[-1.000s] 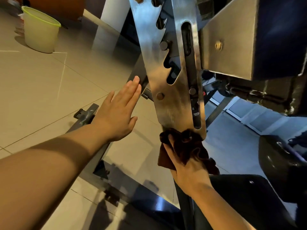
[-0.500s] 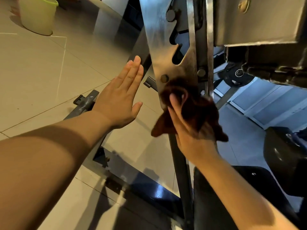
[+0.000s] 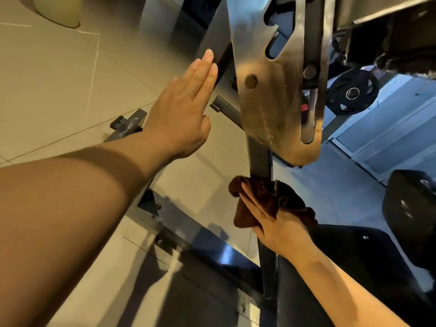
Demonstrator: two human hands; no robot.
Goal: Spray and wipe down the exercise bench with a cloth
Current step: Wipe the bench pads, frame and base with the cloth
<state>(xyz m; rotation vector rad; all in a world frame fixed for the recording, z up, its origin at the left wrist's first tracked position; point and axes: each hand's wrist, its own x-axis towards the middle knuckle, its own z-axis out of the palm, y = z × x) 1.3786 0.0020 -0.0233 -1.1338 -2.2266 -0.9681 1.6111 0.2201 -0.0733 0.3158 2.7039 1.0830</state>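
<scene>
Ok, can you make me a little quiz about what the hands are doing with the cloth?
1. True or false: the left hand holds the cloth.
2. Is the cloth on the metal plate or on the post below it?
3. The left hand's fingers are: A straight, B in a fist.

Key: 1 false, the right hand holds it; 2 on the post; 3 A.

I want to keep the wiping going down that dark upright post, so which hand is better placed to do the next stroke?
The right hand. It already grips the brown cloth against the dark post, just below the metal plate. The left hand is flat, holds nothing, and sits off to the side.
</scene>
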